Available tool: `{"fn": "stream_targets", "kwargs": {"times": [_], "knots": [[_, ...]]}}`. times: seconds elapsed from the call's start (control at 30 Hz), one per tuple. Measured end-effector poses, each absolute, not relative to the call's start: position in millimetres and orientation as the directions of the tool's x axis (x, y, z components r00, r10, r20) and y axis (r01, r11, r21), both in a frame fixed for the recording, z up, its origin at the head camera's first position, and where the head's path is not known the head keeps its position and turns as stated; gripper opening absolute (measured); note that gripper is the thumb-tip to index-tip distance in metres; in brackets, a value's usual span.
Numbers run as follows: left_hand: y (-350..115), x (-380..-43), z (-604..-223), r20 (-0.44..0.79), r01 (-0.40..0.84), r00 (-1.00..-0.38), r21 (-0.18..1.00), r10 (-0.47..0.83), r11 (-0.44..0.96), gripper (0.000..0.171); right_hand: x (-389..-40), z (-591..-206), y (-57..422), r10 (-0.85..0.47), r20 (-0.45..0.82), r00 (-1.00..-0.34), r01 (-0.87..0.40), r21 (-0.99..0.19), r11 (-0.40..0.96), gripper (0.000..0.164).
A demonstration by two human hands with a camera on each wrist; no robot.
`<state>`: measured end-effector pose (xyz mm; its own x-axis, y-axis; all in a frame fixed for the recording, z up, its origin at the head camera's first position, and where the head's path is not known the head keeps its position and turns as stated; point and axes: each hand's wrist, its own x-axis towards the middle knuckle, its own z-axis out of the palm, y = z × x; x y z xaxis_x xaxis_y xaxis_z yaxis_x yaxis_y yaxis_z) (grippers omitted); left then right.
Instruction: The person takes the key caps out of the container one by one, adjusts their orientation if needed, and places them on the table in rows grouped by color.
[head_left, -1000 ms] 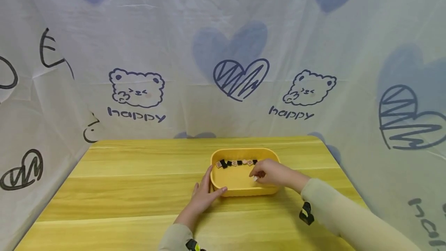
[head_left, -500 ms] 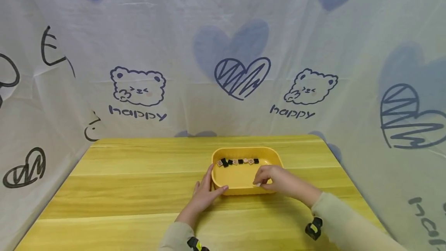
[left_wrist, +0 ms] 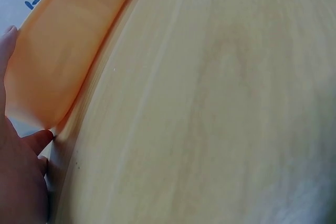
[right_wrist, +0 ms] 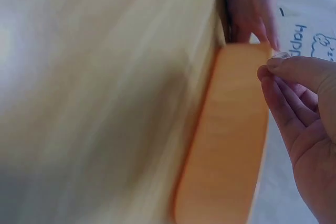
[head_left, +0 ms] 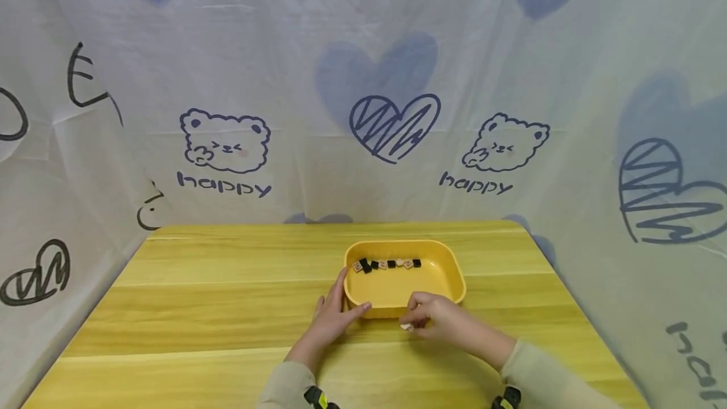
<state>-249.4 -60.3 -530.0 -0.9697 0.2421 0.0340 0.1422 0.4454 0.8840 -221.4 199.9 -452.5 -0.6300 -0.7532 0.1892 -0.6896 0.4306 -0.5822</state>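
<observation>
A yellow plastic tray (head_left: 431, 276) stands on the table, with a row of small black and pale pink square pieces (head_left: 392, 264) along its far side. My left hand (head_left: 332, 319) rests on the tray's near left corner, its fingers straight along the left end and the thumb at the front rim. My right hand (head_left: 434, 317) is just in front of the tray's near wall and pinches a small whitish piece (head_left: 406, 327) between thumb and fingertips. In the right wrist view the piece's exact kind is hidden by the fingers (right_wrist: 291, 72).
The wood-grain table (head_left: 216, 308) extends around the tray on all sides. Behind it and at both sides hangs a white cloth (head_left: 307, 163) printed with hearts and bears.
My right hand has come out of the tray over the near rim, towards me and slightly left, carrying the small whitish piece. My left hand and the tray have stayed in place.
</observation>
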Motion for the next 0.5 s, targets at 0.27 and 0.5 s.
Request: {"fn": "stream_targets", "kwargs": {"times": [0.27,0.5], "knots": [[-60.2,-248.6,-531.3,0.033,0.143,-0.969,0.884,0.246,0.445,0.095,-210.6,-469.1,192.7,-0.752,0.127,-0.647,-0.66,-0.586,0.47,0.024],[-60.4,-249.3,-530.8,0.039,0.145,-0.97,0.885,0.241,0.441,0.094,-208.2,-485.1,189.5,-0.679,0.058,-0.732,-0.555,-0.629,0.545,0.02]]}}
